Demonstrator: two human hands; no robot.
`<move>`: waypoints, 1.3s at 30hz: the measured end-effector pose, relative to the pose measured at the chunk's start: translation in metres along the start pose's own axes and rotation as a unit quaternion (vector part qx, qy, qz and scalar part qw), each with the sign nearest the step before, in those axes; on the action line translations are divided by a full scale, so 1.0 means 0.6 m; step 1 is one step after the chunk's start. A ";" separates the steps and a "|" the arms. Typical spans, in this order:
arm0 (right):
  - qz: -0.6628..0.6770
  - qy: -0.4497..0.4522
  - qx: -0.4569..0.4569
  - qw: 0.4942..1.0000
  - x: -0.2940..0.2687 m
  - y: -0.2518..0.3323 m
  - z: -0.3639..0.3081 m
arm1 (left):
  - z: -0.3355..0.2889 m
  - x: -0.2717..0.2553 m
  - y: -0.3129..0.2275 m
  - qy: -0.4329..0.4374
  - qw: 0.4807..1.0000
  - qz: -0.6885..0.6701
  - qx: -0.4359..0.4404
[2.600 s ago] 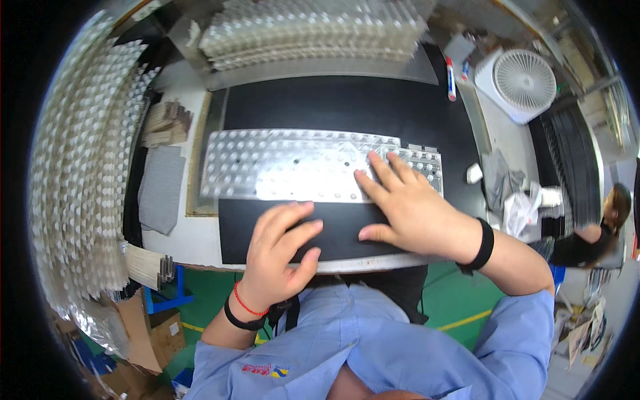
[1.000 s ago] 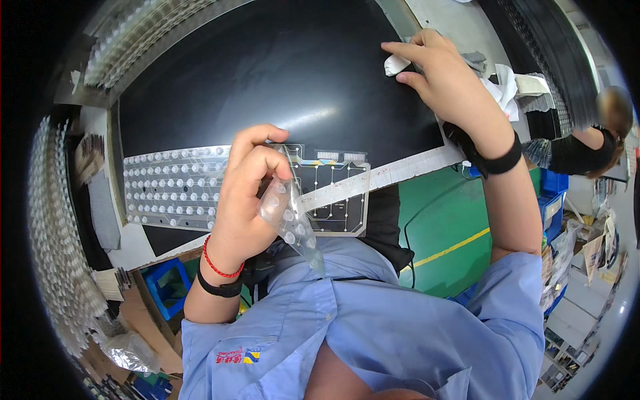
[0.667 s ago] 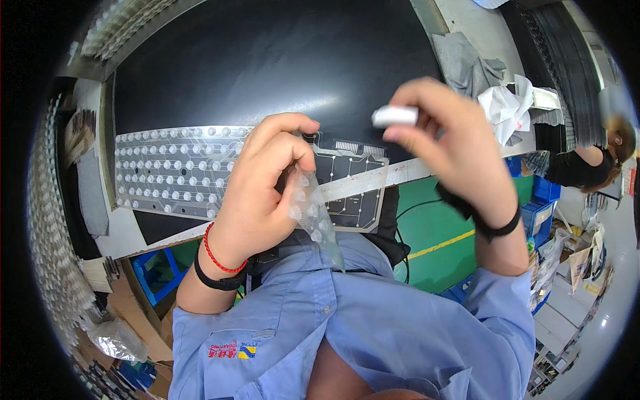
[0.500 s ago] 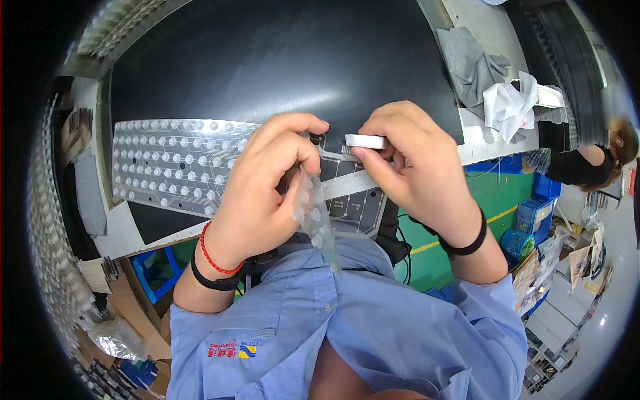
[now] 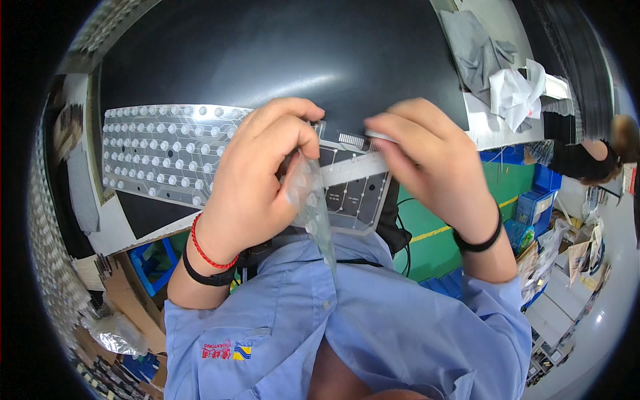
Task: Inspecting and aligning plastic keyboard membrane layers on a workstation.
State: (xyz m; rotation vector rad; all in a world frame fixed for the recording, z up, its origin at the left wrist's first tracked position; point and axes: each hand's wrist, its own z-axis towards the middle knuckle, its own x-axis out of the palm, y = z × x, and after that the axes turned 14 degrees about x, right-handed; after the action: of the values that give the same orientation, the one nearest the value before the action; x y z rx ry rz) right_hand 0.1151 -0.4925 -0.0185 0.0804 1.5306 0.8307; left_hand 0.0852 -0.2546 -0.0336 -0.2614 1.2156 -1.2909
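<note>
A clear plastic keyboard membrane sheet (image 5: 143,152), dotted with white rubber domes and printed traces, lies along the near edge of the black mat (image 5: 267,53). My left hand (image 5: 260,160) is closed on its right part, where a flap (image 5: 310,193) bends up and hangs toward my shirt. Right of it, a dark printed layer (image 5: 353,200) reaches past the table edge. Fingers of my right hand (image 5: 433,157) pinch a small white block (image 5: 382,137), partly hidden and slightly blurred. Just beside the block is a striped contact tail (image 5: 351,141).
A grey cloth (image 5: 473,53) and crumpled white paper (image 5: 517,93) lie at the table's right. Blue bins (image 5: 535,207) stand on the green floor. A person in black (image 5: 580,160) is at far right. Left below are cardboard (image 5: 137,290) and clear plastic wrap (image 5: 120,333).
The right hand has shifted slightly right, and the white block has tilted and now shows only a thin edge. More of the striped contact tail shows. The left hand keeps its hold.
</note>
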 end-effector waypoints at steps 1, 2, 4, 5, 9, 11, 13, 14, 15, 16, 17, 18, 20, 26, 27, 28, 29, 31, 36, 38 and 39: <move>0.023 0.015 -0.040 0.999 0.018 0.014 0.017 | 0.000 0.001 0.001 0.004 1.000 0.010 0.002; 0.045 0.032 -0.084 0.995 0.029 0.022 0.026 | -0.001 0.000 0.000 0.005 1.000 0.010 0.001; 0.024 0.016 -0.074 0.997 0.032 0.014 0.014 | -0.004 -0.002 -0.001 -0.001 1.000 -0.014 -0.028; 0.003 0.003 -0.068 0.998 0.029 0.008 0.008 | -0.005 -0.002 -0.001 -0.004 0.999 -0.013 -0.030; 0.005 0.006 -0.015 1.000 -0.014 -0.018 -0.018 | 0.002 0.003 -0.007 -0.007 1.000 0.027 -0.002; 0.039 -0.010 -0.060 0.997 0.013 -0.002 0.007 | 0.005 0.005 -0.007 -0.005 0.999 0.036 0.002; 0.057 -0.014 -0.113 0.992 0.048 0.016 0.021 | 0.003 0.005 -0.006 0.001 0.999 0.037 -0.005; 0.049 -0.006 -0.096 0.994 0.047 0.014 0.016 | -0.001 0.005 -0.004 0.001 0.999 0.039 -0.007; 0.040 0.001 -0.077 0.996 0.038 0.008 0.005 | -0.003 0.006 -0.002 0.002 0.999 0.039 -0.012; 0.020 -0.007 -0.063 0.998 0.024 -0.001 -0.007 | -0.004 0.007 -0.002 0.002 0.999 0.038 -0.018; -0.002 -0.015 -0.050 0.999 0.007 -0.012 -0.021 | -0.002 0.007 -0.004 0.001 0.999 0.039 -0.016; -0.001 -0.004 -0.033 0.999 -0.007 -0.020 -0.030 | 0.000 0.006 -0.007 0.000 0.999 0.038 -0.013; 0.030 -0.012 -0.047 0.998 -0.004 -0.011 -0.013 | 0.001 0.005 -0.012 -0.001 0.999 0.037 -0.009; 0.017 -0.004 -0.084 0.996 0.029 -0.002 0.008 | 0.000 0.005 -0.008 -0.002 0.999 0.041 -0.012; -0.005 -0.016 -0.074 0.997 0.009 -0.018 -0.005 | -0.001 0.004 -0.008 -0.005 0.999 0.040 -0.010; 0.008 -0.014 -0.043 0.999 -0.009 -0.030 -0.015 | -0.001 0.003 -0.007 -0.008 0.999 0.039 -0.008; -0.005 -0.009 -0.013 1.000 -0.025 -0.035 -0.021 | 0.000 0.003 -0.007 -0.010 0.999 0.040 -0.008; 0.017 -0.022 -0.002 1.000 -0.031 -0.035 -0.003 | 0.000 0.005 -0.006 -0.014 0.998 0.055 -0.023; 0.070 -0.012 -0.117 0.991 0.046 0.013 0.049 | 0.001 0.004 0.000 -0.027 0.998 0.051 -0.031; 0.022 -0.009 -0.088 0.996 0.038 0.004 0.034 | -0.003 0.000 0.002 -0.037 0.997 0.044 -0.042; -0.008 -0.015 -0.075 0.997 0.017 -0.009 0.018 | -0.003 0.000 0.000 -0.038 0.998 0.043 -0.036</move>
State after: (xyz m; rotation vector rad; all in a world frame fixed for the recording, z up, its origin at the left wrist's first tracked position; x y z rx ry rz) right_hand 0.1252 -0.4862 -0.0292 -0.0284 1.4338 0.9253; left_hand 0.0838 -0.2536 -0.0347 -0.3051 1.1978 -1.1553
